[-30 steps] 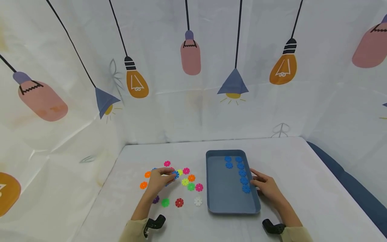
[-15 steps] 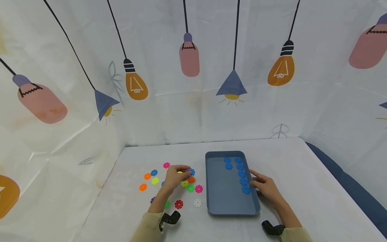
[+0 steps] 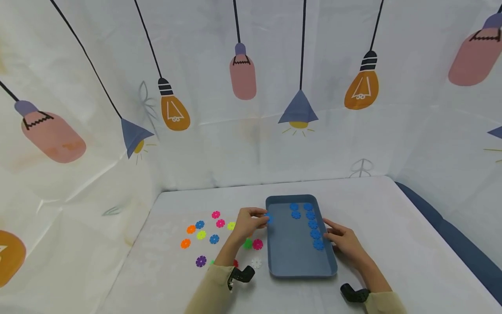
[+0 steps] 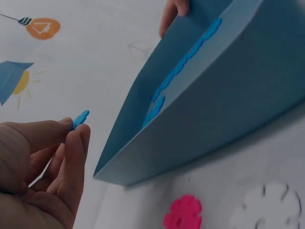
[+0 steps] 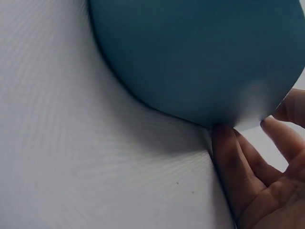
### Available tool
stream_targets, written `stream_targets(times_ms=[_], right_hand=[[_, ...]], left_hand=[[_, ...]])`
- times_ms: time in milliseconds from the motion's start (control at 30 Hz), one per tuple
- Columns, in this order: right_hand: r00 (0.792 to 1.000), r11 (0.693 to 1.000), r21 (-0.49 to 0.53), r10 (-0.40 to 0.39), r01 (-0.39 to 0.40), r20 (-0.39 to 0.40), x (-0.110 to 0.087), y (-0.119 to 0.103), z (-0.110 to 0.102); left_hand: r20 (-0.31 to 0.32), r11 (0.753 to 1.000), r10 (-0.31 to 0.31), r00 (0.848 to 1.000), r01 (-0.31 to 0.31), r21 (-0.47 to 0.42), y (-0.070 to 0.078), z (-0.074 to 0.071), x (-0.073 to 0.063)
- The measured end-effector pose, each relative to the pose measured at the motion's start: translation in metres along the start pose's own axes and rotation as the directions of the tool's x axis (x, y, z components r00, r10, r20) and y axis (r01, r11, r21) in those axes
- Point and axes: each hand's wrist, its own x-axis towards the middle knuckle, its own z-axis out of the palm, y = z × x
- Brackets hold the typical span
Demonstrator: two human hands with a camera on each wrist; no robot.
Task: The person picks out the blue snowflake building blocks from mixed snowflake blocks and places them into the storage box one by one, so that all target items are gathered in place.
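Thumb and fingertips of my left hand (image 3: 246,226) pinch a blue notched plastic disc (image 4: 82,118), shaped like a flower. In the head view the disc overlaps the left rim of the grey-blue tray (image 3: 290,257); the left wrist view shows it beside the tray's far end. My right hand (image 3: 345,243) grips the tray's right wall, fingertips over the rim, and the right wrist view shows other fingers (image 5: 231,157) against the outside. Inside, blue discs (image 3: 315,234) form a column along the right side, with a shorter column (image 3: 296,215) of two beside it.
Left of the tray lie loose discs on the white table: orange (image 3: 185,243), purple (image 3: 201,261), pink (image 3: 257,244), white (image 3: 256,263) and others. Two blue discs (image 3: 214,239) lie among them. The left forearm covers some. A printed curtain (image 3: 219,148) hangs behind the table.
My left hand has carried the blue disc rightward from over the loose discs to the tray's left rim. My right hand stays on the tray, which has not moved on the table.
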Motion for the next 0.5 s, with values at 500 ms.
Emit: stream_targets(times_ms=[500], right_hand=[[1.000, 1.000, -0.003, -0.008, 0.009, 0.014, 0.001, 0.002, -0.003]], left_hand=[[0.033, 0.999, -0.033, 0.999, 0.034, -0.032, 0.016, 0.050, 0.024]])
